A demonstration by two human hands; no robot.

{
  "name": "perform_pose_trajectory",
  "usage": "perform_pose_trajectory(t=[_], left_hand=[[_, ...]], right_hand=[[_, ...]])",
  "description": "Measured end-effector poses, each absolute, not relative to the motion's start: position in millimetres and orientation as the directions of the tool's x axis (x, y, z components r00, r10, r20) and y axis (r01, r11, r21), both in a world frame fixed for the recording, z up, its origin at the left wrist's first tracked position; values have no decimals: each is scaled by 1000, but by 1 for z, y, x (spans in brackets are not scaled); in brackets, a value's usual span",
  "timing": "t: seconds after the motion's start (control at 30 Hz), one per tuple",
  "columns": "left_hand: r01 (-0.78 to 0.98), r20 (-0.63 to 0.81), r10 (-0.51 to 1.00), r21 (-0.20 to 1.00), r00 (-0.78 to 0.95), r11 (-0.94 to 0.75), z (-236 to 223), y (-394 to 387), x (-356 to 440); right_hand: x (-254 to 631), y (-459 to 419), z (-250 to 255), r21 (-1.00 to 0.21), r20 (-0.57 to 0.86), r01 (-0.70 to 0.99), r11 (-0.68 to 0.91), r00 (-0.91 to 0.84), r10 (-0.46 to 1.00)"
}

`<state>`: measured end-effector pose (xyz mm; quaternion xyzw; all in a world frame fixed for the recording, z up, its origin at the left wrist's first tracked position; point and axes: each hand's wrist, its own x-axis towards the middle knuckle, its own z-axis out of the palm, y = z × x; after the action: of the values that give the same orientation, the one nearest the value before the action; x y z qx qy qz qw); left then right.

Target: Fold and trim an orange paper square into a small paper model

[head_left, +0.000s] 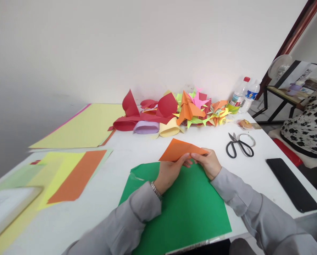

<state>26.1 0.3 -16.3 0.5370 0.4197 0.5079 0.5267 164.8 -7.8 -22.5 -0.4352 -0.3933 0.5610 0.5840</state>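
I have the orange paper (176,150) up in front of me, above the far end of the green sheet (185,209), pinched along its near edge: thumb and fingers of my left hand (170,173) and of my right hand (207,163) close on it almost side by side. I judge this to be a handling or folding step; whether a crease is already in it, I can't tell. The next move seems to call for a steady pinch and careful lining-up of edges. Beyond the paper, a strip of white counter (256,187) runs up to the paper shapes (148,124), which I'd rather not nudge. To my right, the scissors (239,141) lie with blades pointing away, and the black phone-like slab (293,184) sits near the counter's edge; my forearm has bare surface before reaching it. Leftward, bare counter separates the green sheet from the loose coloured sheets (78,173).
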Motion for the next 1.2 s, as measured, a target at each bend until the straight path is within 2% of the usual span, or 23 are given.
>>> perform_pose_trajectory(t=[0.47, 0.7, 0.93, 1.2], left_hand=[[-88, 111, 989, 991, 96, -103, -13, 1, 27], [-252, 21, 975, 967, 220, 36, -16, 2, 26], [-203, -125, 903, 953, 411, 224, -17, 3, 23], [-142, -154, 914, 965, 375, 221, -21, 3, 24]], right_hand=[[163, -9, -22, -960, -67, -277, -29, 127, 990], [164, -10, -17, -935, -137, -341, -95, 101, 985], [165, -11, -11, -926, -135, -365, -93, 89, 987], [165, -11, -10, -920, -156, -375, -116, 76, 985]])
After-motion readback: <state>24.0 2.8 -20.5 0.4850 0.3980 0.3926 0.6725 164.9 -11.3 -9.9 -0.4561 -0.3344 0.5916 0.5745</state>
